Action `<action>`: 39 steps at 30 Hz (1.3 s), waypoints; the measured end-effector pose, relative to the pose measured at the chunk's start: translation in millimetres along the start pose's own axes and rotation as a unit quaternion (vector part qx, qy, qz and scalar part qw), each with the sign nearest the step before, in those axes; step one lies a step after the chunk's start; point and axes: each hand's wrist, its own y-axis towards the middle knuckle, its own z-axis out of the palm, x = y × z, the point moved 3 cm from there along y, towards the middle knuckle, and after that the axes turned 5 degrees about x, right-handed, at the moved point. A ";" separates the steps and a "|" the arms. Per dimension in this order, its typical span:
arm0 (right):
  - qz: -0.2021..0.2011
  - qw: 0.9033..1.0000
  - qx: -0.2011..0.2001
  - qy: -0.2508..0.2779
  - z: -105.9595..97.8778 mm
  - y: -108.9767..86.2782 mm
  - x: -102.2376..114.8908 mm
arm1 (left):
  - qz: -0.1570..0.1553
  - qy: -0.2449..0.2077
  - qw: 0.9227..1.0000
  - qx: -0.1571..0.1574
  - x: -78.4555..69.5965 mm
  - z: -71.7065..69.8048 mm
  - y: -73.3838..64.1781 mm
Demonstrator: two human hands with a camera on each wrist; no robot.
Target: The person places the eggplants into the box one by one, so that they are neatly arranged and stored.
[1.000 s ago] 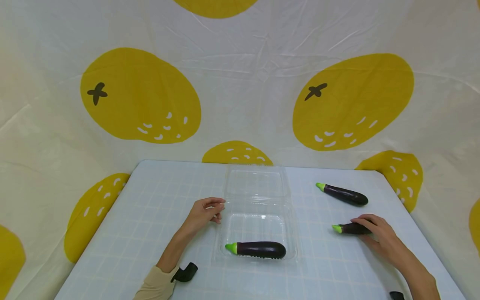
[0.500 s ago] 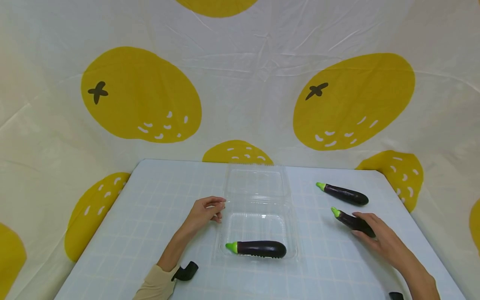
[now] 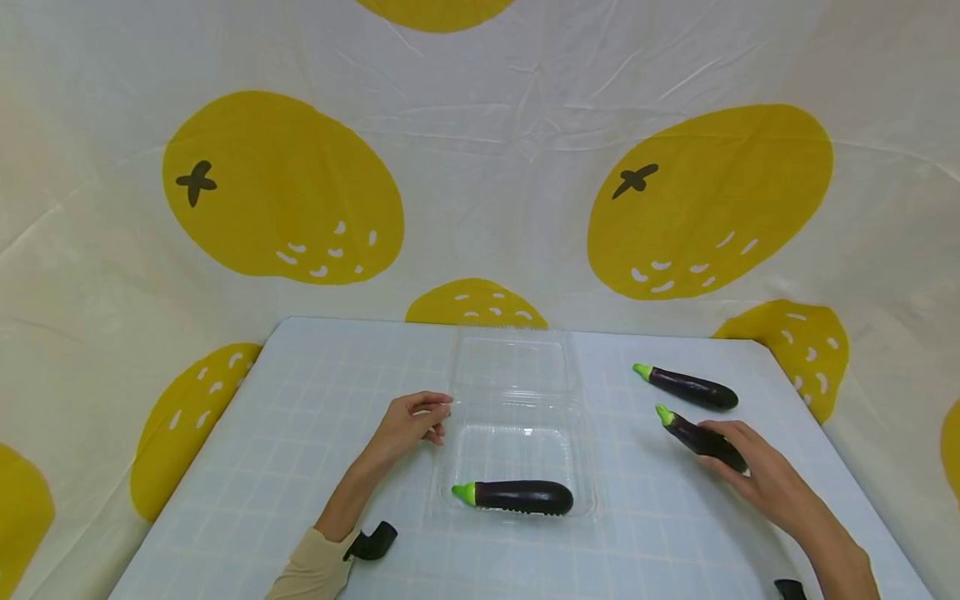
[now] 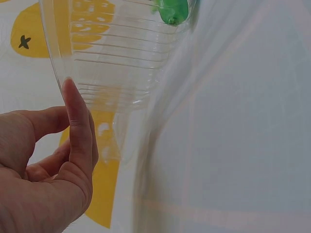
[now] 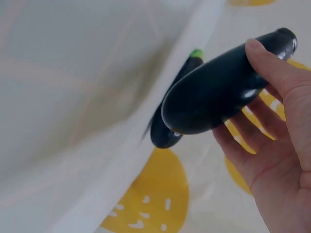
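Right hand [image 3: 765, 479]: lower right of the head view, thumb and fingers clamped on the held eggplant [image 3: 692, 435], its green tip pointing upper left.
Left hand [image 3: 407, 427]: lower centre-left, fingers relaxed, a fingertip at the left edge of the clear container [image 3: 517, 454].
Clear container: lower centre of the frame, lid laid back; boxed eggplant [image 3: 525, 497] lying crosswise along its near side.
Loose eggplant [image 3: 693, 390]: on the desk [image 3: 337, 367], just above the held one.
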 end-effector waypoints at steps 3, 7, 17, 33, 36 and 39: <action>0.007 1.000 0.012 0.002 -1.9 1.8 6.8 | -0.004 0.000 1.000 -0.005 0.5 -0.6 0.2; 0.014 1.000 0.020 0.004 -3.0 4.4 15.1 | -0.005 0.000 1.000 -0.007 0.1 -1.1 -0.1; -0.001 1.000 0.003 0.001 -7.0 11.0 29.2 | 0.001 -0.005 1.000 0.001 -0.1 -1.4 0.5; -0.030 1.000 -0.008 0.002 -8.6 18.9 57.2 | 0.006 -0.017 1.000 0.014 -0.5 0.7 -0.7; -0.037 0.999 -0.014 0.001 -9.0 20.3 61.9 | 0.006 -0.015 1.000 0.014 -1.2 0.5 -1.2; -0.046 0.999 -0.018 0.000 -9.6 21.7 67.6 | 0.006 -0.013 1.000 0.014 -1.5 0.0 -1.7</action>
